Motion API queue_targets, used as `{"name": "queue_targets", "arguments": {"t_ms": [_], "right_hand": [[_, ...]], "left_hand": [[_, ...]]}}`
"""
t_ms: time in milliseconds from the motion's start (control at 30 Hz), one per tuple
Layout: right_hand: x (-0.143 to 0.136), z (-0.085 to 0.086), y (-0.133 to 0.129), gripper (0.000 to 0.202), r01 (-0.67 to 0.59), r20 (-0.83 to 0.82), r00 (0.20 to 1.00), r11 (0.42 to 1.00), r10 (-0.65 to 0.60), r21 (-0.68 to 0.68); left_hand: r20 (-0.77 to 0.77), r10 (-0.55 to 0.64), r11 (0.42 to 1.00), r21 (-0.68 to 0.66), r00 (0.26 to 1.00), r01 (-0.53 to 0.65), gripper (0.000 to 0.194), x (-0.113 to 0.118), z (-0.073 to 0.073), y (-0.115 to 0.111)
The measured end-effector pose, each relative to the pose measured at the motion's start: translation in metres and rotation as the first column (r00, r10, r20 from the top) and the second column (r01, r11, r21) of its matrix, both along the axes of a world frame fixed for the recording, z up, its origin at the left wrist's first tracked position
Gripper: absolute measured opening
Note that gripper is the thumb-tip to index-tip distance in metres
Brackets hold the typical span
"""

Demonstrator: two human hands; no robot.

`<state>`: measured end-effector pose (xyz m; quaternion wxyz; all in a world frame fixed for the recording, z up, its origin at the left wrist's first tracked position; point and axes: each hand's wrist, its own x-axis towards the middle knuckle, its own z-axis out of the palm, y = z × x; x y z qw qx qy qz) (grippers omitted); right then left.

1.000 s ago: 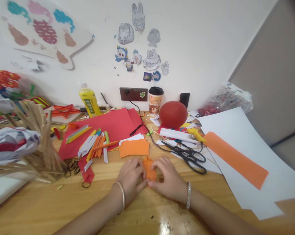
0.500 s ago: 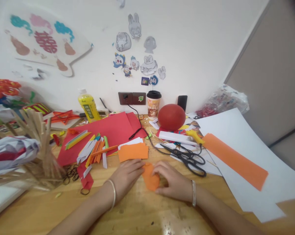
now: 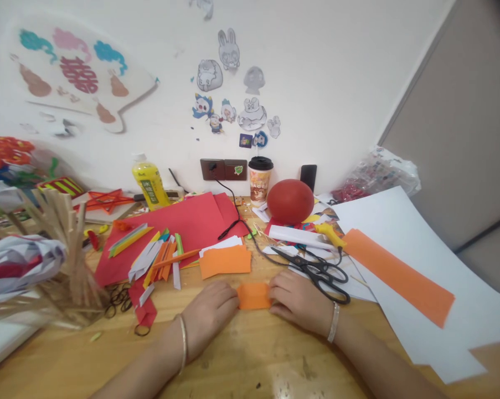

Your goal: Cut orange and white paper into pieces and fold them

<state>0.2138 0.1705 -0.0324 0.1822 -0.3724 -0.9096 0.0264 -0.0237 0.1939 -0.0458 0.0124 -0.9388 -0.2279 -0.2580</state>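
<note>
Between my hands, low over the wooden table, is a small rectangle of orange paper [image 3: 253, 296]. My left hand [image 3: 211, 315] pinches its left end, and my right hand [image 3: 294, 298] grips its right end; the fingertips on both sides are partly hidden. Just behind it lies a stack of orange paper pieces [image 3: 225, 261] with white sheets under its back edge. Black-handled scissors [image 3: 316, 270] rest beyond my right hand, close to its knuckles. Folded paper strips [image 3: 163, 259] in several colours lie to the left of the stack.
Red paper [image 3: 191, 219] spreads behind the strips. A red balloon [image 3: 290, 200], a lidded cup [image 3: 259, 180] and a yellow bottle [image 3: 150, 183] stand near the wall. An orange strip [image 3: 399, 277] lies on white sheets [image 3: 436, 255] at right. Wooden sticks [image 3: 73, 238] stand at left.
The orange paper has turned from upright to lying sideways, its long edge now left to right. My hands have shifted to its two ends, the left hand slightly lower.
</note>
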Motion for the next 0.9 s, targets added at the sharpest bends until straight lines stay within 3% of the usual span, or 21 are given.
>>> {"name": "queue_targets", "arguments": {"t_ms": [233,433,633,733,900], "right_hand": [[-0.008,-0.003,-0.003,0.025,0.046,0.049,0.998,0.997,-0.049,0.060],[-0.013,-0.008,0.001,0.011,0.226,-0.080,0.969,0.969,-0.234,-0.101],[-0.014,-0.008,0.001,0.011,0.285,-0.096,0.947,0.940,-0.306,-0.186],[-0.012,-0.006,0.001,0.013,0.262,-0.113,0.951,0.944,-0.288,-0.202],[-0.002,-0.004,0.005,0.011,0.122,-0.120,0.981,0.968,-0.151,-0.220]], "left_hand": [[0.021,0.096,0.993,-0.066,0.995,-0.094,0.026,0.008,-0.003,-0.002],[0.020,0.202,0.955,-0.228,0.979,-0.193,0.020,0.012,0.001,-0.002],[0.012,0.224,0.933,-0.292,0.974,-0.211,0.020,0.015,0.003,-0.003],[0.040,0.225,0.923,-0.330,0.974,-0.199,0.021,0.015,0.003,-0.004],[0.073,0.212,0.932,-0.316,0.975,-0.179,0.023,0.015,0.000,-0.004]]}}
